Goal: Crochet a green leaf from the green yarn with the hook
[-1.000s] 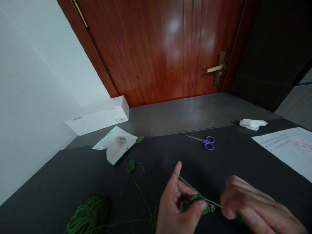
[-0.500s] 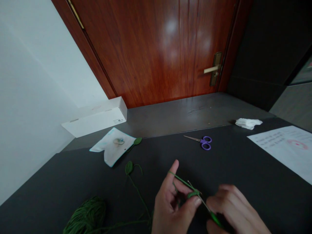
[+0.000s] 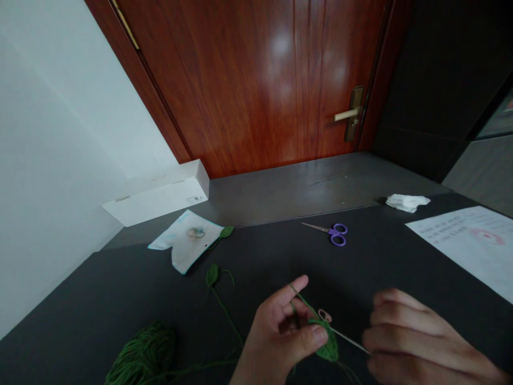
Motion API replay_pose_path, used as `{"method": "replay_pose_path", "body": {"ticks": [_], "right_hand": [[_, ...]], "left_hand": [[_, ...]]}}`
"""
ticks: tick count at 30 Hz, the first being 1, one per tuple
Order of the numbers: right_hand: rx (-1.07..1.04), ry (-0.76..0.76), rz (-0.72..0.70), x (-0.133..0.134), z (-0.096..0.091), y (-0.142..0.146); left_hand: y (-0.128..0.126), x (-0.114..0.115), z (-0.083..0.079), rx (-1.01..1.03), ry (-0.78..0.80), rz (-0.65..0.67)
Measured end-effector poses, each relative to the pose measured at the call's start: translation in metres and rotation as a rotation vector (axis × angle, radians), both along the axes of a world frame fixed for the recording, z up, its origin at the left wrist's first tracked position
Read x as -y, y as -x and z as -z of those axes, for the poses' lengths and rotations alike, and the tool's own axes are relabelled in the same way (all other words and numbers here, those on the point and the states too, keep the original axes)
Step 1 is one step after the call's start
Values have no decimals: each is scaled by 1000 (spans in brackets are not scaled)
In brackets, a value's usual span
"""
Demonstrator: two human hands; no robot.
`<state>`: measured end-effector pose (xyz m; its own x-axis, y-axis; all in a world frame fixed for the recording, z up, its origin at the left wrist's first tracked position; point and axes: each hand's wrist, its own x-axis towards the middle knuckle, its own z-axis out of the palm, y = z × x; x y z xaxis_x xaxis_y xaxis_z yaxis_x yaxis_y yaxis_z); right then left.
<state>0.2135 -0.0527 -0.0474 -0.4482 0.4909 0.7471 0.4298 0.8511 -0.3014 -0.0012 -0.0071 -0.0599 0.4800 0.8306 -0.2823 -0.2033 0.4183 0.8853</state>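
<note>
The crochet leaf [image 3: 329, 346] sat in my left hand [image 3: 278, 342], pinched under the thumb, with the yarn strand [image 3: 303, 300] running up over the raised forefinger. It looked only part-made, with a pink clip [image 3: 324, 315] hanging at its top edge. My right hand [image 3: 420, 339] was curled closed around the hook [image 3: 348, 339], whose steel shaft reached the stitches. On the dark table [image 3: 256, 289], a stemmed leaf [image 3: 212, 275] looked finished, another leaf [image 3: 226, 231] lay beside a paper sheet [image 3: 186, 240], and the yarn ball [image 3: 140, 355] had plenty left.
</note>
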Motion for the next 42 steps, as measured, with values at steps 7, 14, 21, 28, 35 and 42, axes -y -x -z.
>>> {"method": "replay_pose_path", "body": {"ticks": [7, 14, 21, 28, 35, 42], "right_hand": [[-708, 823, -119, 0, 6, 8], [-1229, 1434, -44, -9, 4, 25], [-1053, 1328, -37, -4, 4, 19], [-565, 842, -168, 1, 3, 0], [-245, 410, -274, -2, -4, -2], [-163, 367, -275, 0, -2, -3]], "left_hand": [[-3, 4, 11, 224, 122, 62], [-8, 5, 10, 224, 117, -14], [-7, 5, 8, 289, 245, 131], [-6, 2, 9, 257, 368, 334], [-4, 0, -5, 178, 403, 438], [-3, 0, -8, 48, 397, 545]]}}
